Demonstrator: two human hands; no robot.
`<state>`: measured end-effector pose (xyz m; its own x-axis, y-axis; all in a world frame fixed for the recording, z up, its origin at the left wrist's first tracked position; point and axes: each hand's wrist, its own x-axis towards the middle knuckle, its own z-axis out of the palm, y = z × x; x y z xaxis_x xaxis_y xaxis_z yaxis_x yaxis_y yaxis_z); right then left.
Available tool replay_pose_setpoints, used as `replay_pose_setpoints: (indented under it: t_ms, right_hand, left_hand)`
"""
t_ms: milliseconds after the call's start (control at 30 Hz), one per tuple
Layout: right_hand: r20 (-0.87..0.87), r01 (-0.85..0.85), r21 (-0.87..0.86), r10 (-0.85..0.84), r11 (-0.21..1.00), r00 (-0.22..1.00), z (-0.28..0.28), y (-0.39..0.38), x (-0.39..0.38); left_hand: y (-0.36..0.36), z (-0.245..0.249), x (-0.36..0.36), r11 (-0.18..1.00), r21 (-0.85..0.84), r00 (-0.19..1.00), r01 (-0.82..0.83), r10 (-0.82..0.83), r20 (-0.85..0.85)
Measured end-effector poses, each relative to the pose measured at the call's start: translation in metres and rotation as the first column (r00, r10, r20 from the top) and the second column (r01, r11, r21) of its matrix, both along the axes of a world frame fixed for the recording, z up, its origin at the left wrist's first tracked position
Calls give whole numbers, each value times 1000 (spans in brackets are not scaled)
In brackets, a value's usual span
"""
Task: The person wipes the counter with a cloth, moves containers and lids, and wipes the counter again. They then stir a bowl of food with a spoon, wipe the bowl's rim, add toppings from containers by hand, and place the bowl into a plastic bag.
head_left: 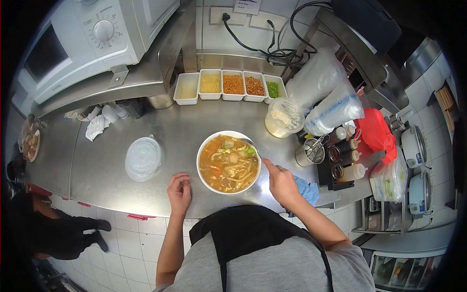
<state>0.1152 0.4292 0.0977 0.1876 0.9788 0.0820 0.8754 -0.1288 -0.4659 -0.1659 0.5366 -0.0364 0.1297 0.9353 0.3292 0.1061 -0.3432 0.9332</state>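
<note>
A white round bowl (199,171) full of brown soup with noodles and vegetables (233,158) stands on the steel counter. My right hand (283,184) is closed on the handle of a spoon (251,144), whose head end rests at the bowl's upper right inner edge. Just left of the bowl, my left hand (179,193) rests at the counter's front with its fingers curled; whether they hold anything is hidden. Farther left lies a translucent round lid (143,158), touched by neither hand.
White trays of toppings (233,85) line the counter's back. On the right are a tub (284,118), a steel utensil pot (310,152), sauce bottles (353,172) and a blue cloth (305,190). A microwave (92,41) sits upper left. Another person (63,226) stands lower left.
</note>
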Motion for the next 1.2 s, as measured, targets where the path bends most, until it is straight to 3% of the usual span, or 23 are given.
replay_pose_setpoints:
  t_ms: [67, 267, 467, 567, 667, 767, 867, 1033, 1200]
  right_hand:
    - [-3, -2, 10, 2, 1000, 1000, 15, 7, -4]
    - [27, -117, 82, 116, 990, 993, -5, 45, -22]
    - [191, -210, -95, 224, 973, 956, 15, 38, -40]
    - [135, -155, -92, 167, 984, 977, 42, 28, -25]
    - [-133, -183, 141, 202, 973, 970, 16, 15, 13]
    - [-214, -95, -31, 86, 995, 973, -5, 1, 28]
    - [-193, -88, 156, 117, 984, 974, -14, -12, 27]
    - [-179, -92, 155, 119, 984, 977, -31, -23, 25]
    - [-148, -69, 153, 92, 986, 985, -67, -23, 28]
  left_hand:
    - [1, 0, 0, 1000, 8, 1000, 3, -3, 10]
    - [-1, 2, -3, 998, -42, 999, 43, -43, 4]
    - [0, 1, 1, 1000, -12, 1000, -11, 12, 26]
    - [0, 2, 1, 1000, -9, 999, -16, 17, 29]
    - [-1, 2, 2, 1000, -19, 1000, -21, 22, 18]
    - [-1, -1, 1, 1000, -3, 1000, -15, 15, -8]
    - [-1, 1, 1, 1000, 9, 1000, -14, 14, -13]
    - [0, 2, 4, 1000, 17, 1000, -15, 15, -14]
    - [0, 5, -3, 984, 179, 983, 3, 30, -179]
